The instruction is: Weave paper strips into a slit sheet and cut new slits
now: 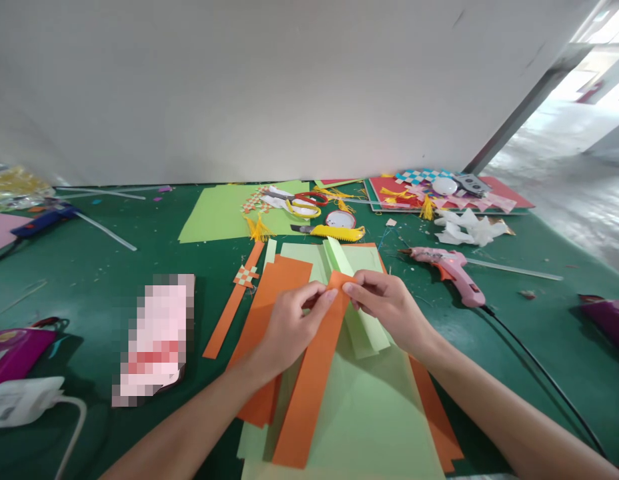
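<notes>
Paper, an orange strip, slants over pale green sheets; both hands pinch its far end, left thumb and fingers clamped on one edge, right on the other. Beneath lies a folded green strip. Beyond sit a yellow cutter and scissors; right of them, a pink glue gun.

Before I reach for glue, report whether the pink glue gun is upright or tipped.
Tipped: the pink glue gun lies on its side, barrel and handle along the tabletop.
</notes>
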`<state>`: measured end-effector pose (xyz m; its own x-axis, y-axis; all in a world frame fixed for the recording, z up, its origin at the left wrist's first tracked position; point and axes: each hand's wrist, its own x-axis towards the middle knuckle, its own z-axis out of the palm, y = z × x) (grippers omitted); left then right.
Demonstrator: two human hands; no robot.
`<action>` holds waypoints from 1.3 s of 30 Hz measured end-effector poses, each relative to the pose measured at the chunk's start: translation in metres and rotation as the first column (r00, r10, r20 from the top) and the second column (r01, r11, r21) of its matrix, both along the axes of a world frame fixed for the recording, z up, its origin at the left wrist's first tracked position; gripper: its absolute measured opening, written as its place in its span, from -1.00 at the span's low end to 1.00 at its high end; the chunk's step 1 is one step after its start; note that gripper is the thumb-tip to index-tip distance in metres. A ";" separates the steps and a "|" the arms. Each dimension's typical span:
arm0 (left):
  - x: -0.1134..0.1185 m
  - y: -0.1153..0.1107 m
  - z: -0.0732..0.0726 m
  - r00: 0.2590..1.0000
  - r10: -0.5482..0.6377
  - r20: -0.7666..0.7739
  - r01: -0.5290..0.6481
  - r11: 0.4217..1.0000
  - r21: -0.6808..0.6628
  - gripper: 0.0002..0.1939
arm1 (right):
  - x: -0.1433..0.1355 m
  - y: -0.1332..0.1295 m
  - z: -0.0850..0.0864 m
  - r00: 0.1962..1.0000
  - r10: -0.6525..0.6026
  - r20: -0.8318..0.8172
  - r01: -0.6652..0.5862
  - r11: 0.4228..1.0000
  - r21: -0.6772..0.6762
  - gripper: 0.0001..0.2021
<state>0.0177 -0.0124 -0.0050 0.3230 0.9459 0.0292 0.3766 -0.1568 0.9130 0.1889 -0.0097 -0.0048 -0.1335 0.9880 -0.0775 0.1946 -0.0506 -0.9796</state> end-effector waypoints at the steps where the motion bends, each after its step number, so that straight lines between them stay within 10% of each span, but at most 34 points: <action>1: 0.000 0.000 0.000 1.000 0.001 0.000 -0.001 1.000 0.003 -0.65 | 0.000 0.000 0.001 1.000 0.001 -0.001 -0.001 1.000 -0.002 -0.68; 20: 0.000 0.001 -0.005 0.998 -0.065 0.017 0.066 0.989 -0.135 -0.57 | 0.009 0.004 0.003 0.996 -0.059 -0.064 0.059 0.998 0.009 -0.70; 28: -0.003 0.003 -0.001 0.999 -0.036 0.031 0.040 0.991 -0.127 -0.61 | 0.021 0.010 0.010 0.948 0.295 0.123 -0.286 0.954 -0.089 -0.88; 39: -0.002 0.003 -0.004 0.998 -0.059 -0.029 0.056 0.994 -0.092 -0.56 | 0.019 0.009 0.006 0.926 0.354 0.128 -0.337 0.932 -0.136 -0.87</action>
